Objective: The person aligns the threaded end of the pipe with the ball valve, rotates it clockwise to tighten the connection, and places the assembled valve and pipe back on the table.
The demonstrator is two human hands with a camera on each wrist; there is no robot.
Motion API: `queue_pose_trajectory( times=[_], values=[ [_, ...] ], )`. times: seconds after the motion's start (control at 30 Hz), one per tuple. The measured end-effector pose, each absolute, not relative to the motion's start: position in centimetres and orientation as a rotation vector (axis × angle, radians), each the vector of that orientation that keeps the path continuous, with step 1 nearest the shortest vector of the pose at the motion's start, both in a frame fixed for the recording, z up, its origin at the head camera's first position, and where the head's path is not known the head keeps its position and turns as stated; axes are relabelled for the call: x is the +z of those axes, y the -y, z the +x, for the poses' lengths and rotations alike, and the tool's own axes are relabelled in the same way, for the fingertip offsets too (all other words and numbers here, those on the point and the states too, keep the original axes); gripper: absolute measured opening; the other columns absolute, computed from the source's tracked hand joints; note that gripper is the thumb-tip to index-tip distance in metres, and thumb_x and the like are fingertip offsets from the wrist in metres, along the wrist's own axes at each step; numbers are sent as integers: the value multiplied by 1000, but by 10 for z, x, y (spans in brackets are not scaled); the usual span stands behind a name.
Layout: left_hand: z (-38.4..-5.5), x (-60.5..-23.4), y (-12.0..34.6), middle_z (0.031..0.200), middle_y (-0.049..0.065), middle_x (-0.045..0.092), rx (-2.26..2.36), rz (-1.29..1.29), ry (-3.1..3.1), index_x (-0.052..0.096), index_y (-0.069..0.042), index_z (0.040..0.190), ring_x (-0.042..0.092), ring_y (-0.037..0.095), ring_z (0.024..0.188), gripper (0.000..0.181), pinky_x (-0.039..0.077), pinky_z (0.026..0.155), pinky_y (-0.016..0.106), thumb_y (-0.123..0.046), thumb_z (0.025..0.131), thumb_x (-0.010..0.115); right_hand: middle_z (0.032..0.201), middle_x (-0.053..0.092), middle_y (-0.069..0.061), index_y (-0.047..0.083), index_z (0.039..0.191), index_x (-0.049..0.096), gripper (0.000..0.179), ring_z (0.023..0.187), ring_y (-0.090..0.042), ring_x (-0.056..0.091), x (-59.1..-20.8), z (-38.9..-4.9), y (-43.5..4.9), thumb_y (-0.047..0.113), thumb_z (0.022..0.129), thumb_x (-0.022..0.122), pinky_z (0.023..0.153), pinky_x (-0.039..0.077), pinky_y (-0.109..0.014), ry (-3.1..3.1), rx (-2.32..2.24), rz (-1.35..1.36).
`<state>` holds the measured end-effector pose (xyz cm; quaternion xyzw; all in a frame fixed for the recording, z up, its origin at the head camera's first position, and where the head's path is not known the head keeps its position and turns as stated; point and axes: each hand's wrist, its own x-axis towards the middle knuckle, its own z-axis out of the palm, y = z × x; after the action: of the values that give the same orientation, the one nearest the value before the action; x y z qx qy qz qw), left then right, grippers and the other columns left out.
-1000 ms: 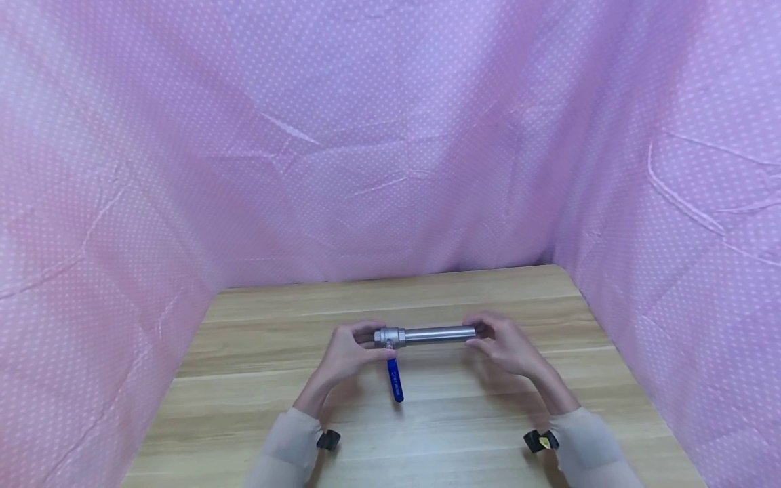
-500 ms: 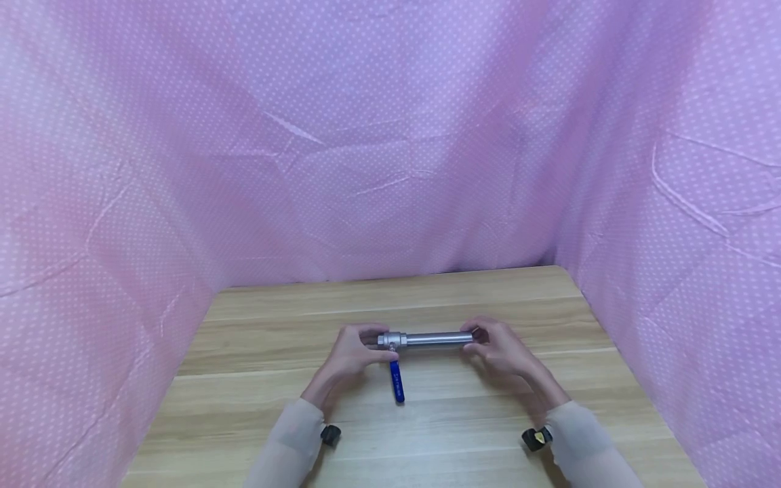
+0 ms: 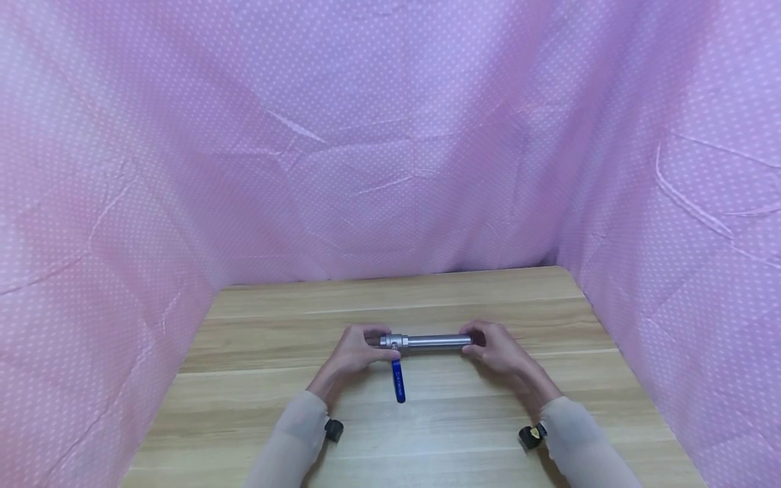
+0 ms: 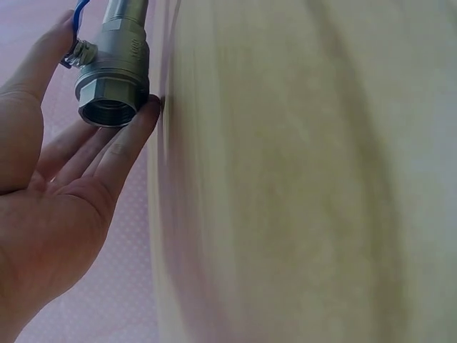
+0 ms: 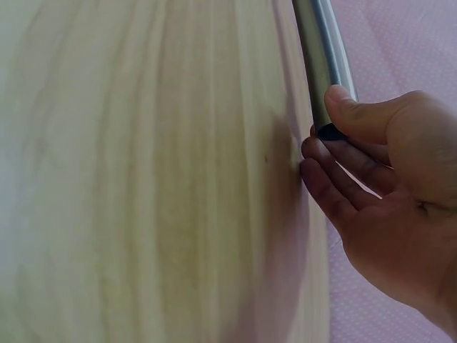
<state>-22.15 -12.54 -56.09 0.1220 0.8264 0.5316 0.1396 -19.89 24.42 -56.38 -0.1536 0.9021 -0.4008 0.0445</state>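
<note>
A steel ball valve (image 3: 394,341) with a blue lever handle (image 3: 398,381) is joined to a straight metal pipe (image 3: 438,341), lying level across the head view. My left hand (image 3: 355,351) holds the valve, thumb by the base of the handle and fingers along the far side. In the left wrist view the valve's open hexagonal end (image 4: 108,100) faces the camera, with threads inside. At the pipe's other end, my right hand (image 3: 497,349) pinches the tube. The right wrist view shows its thumb on top of the pipe (image 5: 321,68) and fingertips by the dark open end.
A wood-grain table (image 3: 305,301) lies beneath both hands. Pink dotted cloth (image 3: 390,169) hangs at its back and both sides. Each sleeved wrist wears a small dark device, such as the left device (image 3: 333,430).
The valve and pipe have come slightly down in the head view, and the right end has dropped a little. My right hand has shifted slightly left; both grips stay the same.
</note>
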Motion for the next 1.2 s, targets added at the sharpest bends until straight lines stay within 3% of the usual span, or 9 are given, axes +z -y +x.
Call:
queue_pose_trajectory(
  times=[0.1, 0.2, 0.43, 0.57, 0.8, 1.03, 1.2],
  values=[
    [-223, -561, 126, 143, 17, 79, 1530, 379, -2400, 77, -5, 138, 76, 37, 133, 69, 62, 121, 56, -35, 82, 104, 127, 81, -9, 9, 129, 79, 29, 123, -30, 74, -567, -200, -244, 10, 100, 83, 116, 62, -60, -2753, -1225, -476],
    [-224, -561, 126, 140, 15, 81, 1522, 398, -2419, 79, -6, 136, 77, 34, 130, 67, 62, 120, 56, -35, 81, 104, 126, 81, -8, 9, 127, 79, 28, 123, -30, 74, -569, -202, -244, 10, 99, 83, 118, 60, -62, -2745, -1229, -478],
    [-223, -559, 126, 124, 4, 86, 1469, 428, -2462, 84, -16, 127, 80, 21, 117, 56, 63, 116, 55, -39, 80, 104, 124, 81, -3, 12, 125, 81, 27, 121, -25, 73, -572, -202, -243, 9, 98, 84, 118, 57, -55, -2744, -1245, -464],
    [-224, -559, 127, 125, 2, 86, 1427, 425, -2479, 84, -18, 126, 78, 21, 119, 54, 61, 119, 58, -40, 80, 103, 125, 81, -3, 13, 124, 81, 27, 122, -25, 72, -572, -201, -243, 10, 98, 84, 118, 58, -55, -2758, -1236, -468],
    [-225, -557, 127, 128, 3, 85, 1363, 434, -2496, 84, -20, 127, 76, 19, 116, 54, 61, 116, 57, -42, 81, 102, 123, 81, -3, 12, 125, 81, 27, 117, -21, 72, -573, -200, -243, 10, 98, 85, 109, 59, -37, -2777, -1215, -493],
    [-226, -554, 128, 126, 3, 84, 1291, 499, -2501, 82, -17, 131, 74, 16, 110, 56, 64, 109, 49, -42, 85, 100, 124, 81, -7, 10, 128, 80, 30, 118, -25, 73, -574, -199, -243, 11, 99, 85, 110, 60, -42, -2773, -1218, -513],
    [-225, -552, 130, 133, 7, 81, 1270, 540, -2474, 76, -9, 143, 74, 22, 118, 67, 62, 116, 54, -42, 89, 97, 125, 80, -7, 10, 131, 79, 34, 115, -22, 72, -575, -199, -245, 15, 98, 86, 104, 60, -34, -2792, -1194, -520]
  ],
)
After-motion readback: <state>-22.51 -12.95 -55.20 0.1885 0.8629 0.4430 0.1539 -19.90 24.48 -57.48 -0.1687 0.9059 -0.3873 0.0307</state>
